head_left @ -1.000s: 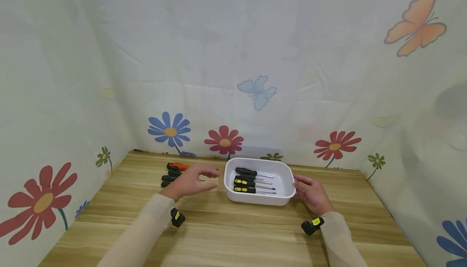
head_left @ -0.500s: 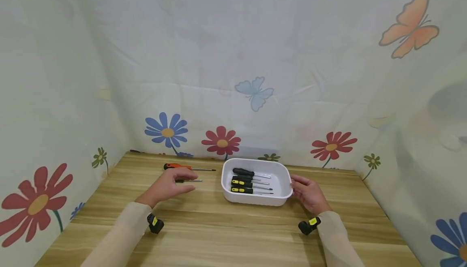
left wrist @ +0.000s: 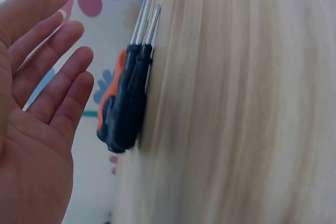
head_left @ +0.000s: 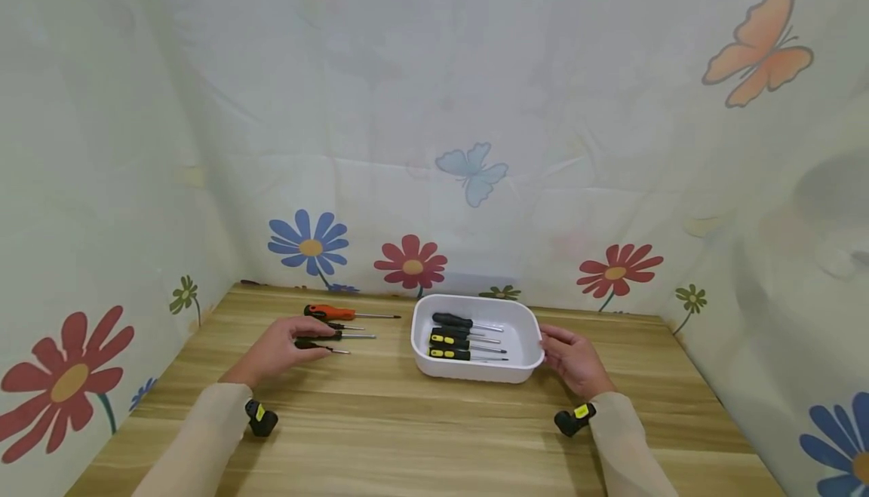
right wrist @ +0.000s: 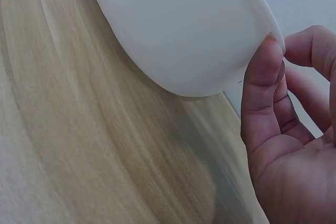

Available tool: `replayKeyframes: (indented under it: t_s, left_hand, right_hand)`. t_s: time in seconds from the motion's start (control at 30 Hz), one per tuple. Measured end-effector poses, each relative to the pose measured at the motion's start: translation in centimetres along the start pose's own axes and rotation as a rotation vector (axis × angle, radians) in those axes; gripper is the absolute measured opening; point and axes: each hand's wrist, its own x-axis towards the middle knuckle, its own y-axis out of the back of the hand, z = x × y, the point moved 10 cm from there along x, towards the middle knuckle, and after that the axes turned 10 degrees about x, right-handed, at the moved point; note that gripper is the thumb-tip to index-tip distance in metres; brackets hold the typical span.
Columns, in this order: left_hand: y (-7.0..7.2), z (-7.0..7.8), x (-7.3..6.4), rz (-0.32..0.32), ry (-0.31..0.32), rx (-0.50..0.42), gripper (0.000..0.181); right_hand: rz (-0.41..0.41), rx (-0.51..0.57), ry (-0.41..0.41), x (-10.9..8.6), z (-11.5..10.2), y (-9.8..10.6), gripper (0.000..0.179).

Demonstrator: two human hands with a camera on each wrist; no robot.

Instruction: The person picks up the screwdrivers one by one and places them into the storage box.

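Note:
My left hand hovers over a row of screwdrivers on the left of the table, thumb and fingers spread apart. In the left wrist view the palm holds nothing. Below the hand lie several black-handled screwdrivers, their shafts pointing right. An orange-and-black screwdriver is just behind them. My right hand pinches the right end of a white plastic box; thumb and finger meet at its rim in the right wrist view. Inside sit several screwdrivers, including a black one and a yellow-and-black one.
The wooden table runs back to a light curtain printed with flowers and butterflies, which also rises on both sides. A small black wrist camera is strapped to the left wrist, and another camera to the right.
My left hand has moved left, away from the box, to above the black-handled screwdrivers. The right hand stays at the box rim. The head view has shifted slightly.

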Motion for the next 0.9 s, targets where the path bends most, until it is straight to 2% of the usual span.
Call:
replayKeyframes:
  t_s: [0.13,0.3,0.63,0.9]
  left_hand:
    - [0.1,-1.9,-0.3,-0.002,0.068,-0.008,0.035]
    - [0.5,-3.1,-0.7,-0.003,0.092,0.0,0.032]
    - [0.6,-4.2,-0.6,-0.031,0.094,-0.013,0.026]
    - [0.5,-4.6,-0.5,-0.034,0.129,-0.002,0.021]
  right_hand:
    - [-0.005,0.013,-0.004,0.1,0.0,0.0,0.047]
    - [-0.005,0.021,-0.005,0.2,-0.1,-0.1,0.048]
    - [-0.016,0.023,-0.001,0.1,-0.2,-0.2,0.05]
    - [-0.013,0.023,-0.012,0.0,0.0,0.0,0.049]
